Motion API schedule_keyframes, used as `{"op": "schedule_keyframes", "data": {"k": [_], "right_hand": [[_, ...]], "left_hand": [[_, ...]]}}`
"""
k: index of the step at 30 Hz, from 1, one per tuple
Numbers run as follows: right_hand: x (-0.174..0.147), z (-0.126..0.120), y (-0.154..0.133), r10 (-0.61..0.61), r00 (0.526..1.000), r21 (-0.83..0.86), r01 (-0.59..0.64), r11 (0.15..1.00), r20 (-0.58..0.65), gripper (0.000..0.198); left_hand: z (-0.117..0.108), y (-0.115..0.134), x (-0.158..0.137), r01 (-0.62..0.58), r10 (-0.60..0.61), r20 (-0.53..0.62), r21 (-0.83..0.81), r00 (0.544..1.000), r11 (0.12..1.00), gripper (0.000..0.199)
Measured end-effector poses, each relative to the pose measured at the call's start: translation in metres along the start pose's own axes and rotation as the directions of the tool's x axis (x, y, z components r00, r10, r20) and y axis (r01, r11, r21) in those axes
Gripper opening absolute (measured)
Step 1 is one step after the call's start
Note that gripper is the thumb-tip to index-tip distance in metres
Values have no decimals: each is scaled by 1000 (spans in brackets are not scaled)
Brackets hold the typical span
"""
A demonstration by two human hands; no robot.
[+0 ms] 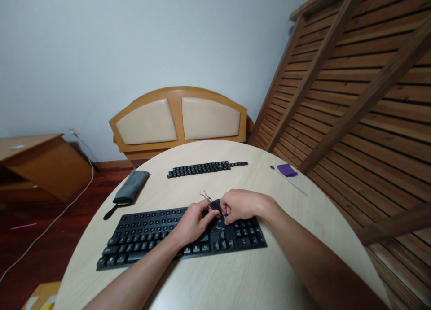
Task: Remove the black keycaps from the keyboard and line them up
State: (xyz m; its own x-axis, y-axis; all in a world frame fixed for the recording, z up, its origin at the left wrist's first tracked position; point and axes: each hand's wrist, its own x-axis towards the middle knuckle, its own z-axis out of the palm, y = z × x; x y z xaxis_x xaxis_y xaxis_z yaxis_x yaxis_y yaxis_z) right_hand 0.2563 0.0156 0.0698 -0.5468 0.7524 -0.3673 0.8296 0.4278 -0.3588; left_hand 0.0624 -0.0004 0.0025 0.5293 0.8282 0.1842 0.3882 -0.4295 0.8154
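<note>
A black keyboard [144,238] lies across the near half of the round table. Bare switches show in its upper left rows, while keycaps cover the lower rows and the number pad. Over its right part, a keycap puller [215,205] with a black handle points its thin wire prongs up and left. My left hand [195,221] is closed, pinching the puller by thumb and fingers. Curled against the handle from the right is my right hand [238,205], its fingertips partly hidden. Farther back, loose black keycaps [200,168] stand in tight rows.
A grey pouch [132,187] with a black loop lies at the table's left edge. To the right are a purple cloth [287,170] and a thin stick with a dark tip [291,182]. A slatted wooden frame [353,108] leans close by the table's right side.
</note>
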Motion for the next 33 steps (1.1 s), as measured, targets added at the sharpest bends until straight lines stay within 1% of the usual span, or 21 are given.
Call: {"op": "schedule_keyframes", "data": {"k": [3,5,7,9,11,13,15,18,23,25,29,33], "right_hand": [[-1,-2,-3,-19,1000,6,19,1000,-1,16],[-2,-3,-3,-56,998,15,56,998,-28,18],[-1,-4,-3,-99,991,16,101,995,-87,20],[0,-4,-1,-137,977,32,144,989,-164,27],[0,-3,0,-163,958,74,185,980,-235,37],[1,-2,1,-184,944,117,222,968,-275,42],[1,-3,0,-209,937,124,251,960,-279,34],[1,-5,-1,-242,935,96,275,957,-261,21],[0,-7,-3,-262,923,66,292,954,-282,9],[0,-6,-3,-259,923,58,286,957,-284,9],[0,-6,-3,-277,923,32,296,955,-267,17],[2,-7,-2,-279,926,-4,287,958,-256,18]], "left_hand": [[1,-5,1,34,-35,-20,-70,999,997,27],[1,-7,2,58,-65,-57,-126,996,990,27],[1,-8,4,77,-97,-117,-161,988,984,27],[0,-8,5,90,-122,-170,-188,978,978,27],[0,-8,7,90,-138,-195,-236,971,967,27],[-1,-9,8,82,-144,-202,-288,969,954,27],[-2,-10,8,81,-151,-217,-301,964,950,29],[-2,-11,7,96,-164,-247,-264,955,960,32],[-1,-14,6,78,-140,-230,-261,963,962,30],[-1,-15,6,82,-142,-227,-254,963,964,30],[-1,-16,6,107,-159,-223,-231,962,967,31],[-2,-15,6,106,-165,-208,-267,964,958,32]]}}
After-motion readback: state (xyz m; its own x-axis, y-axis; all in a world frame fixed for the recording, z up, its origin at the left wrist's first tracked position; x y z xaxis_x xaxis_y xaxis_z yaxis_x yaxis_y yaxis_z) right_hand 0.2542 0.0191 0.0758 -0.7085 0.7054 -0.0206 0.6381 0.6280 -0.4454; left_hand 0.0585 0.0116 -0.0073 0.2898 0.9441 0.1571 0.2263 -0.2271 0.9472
